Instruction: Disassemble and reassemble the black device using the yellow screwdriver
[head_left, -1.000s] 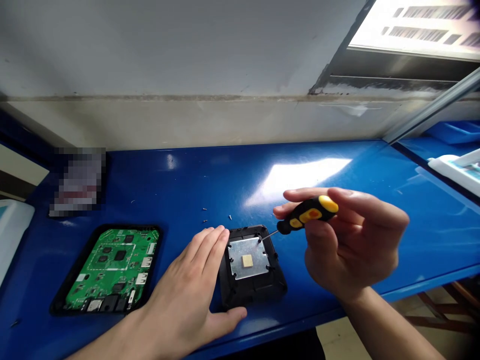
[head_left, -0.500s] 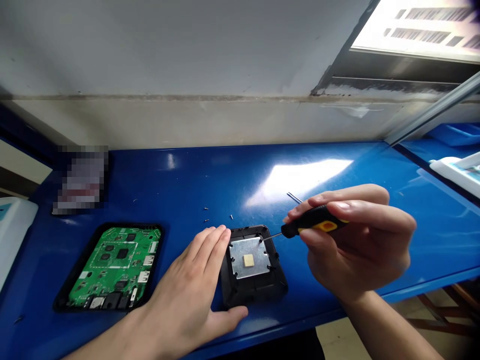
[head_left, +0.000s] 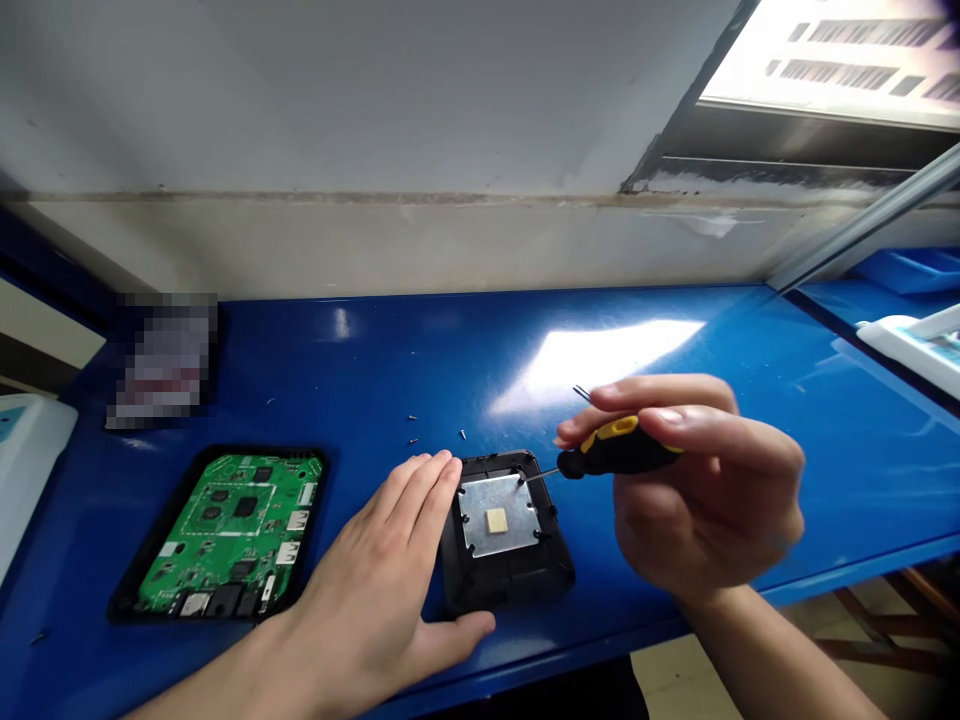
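Note:
A small black plastic housing (head_left: pixel 517 585) lies near the front edge of the blue bench, with a square metal plate (head_left: pixel 499 514) and a tan pad on it. My left hand (head_left: pixel 375 590) lies flat against the housing's left side, fingers stretched out, thumb along its front. My right hand (head_left: pixel 705 490) is closed round a black and yellow screwdriver (head_left: pixel 619 450). Its thin tip touches the plate's upper right corner.
A green circuit board in a black tray (head_left: pixel 225 530) sits to the left. Several tiny screws (head_left: pixel 412 430) lie loose behind the housing. A blurred label (head_left: pixel 161 360) is at the back left, white devices at both sides. The bench edge (head_left: pixel 862 570) runs close in front.
The screwdriver handle has turned in my right fingers, its yellow parts showing differently, while the tip stays at the plate's corner. My left hand has not moved.

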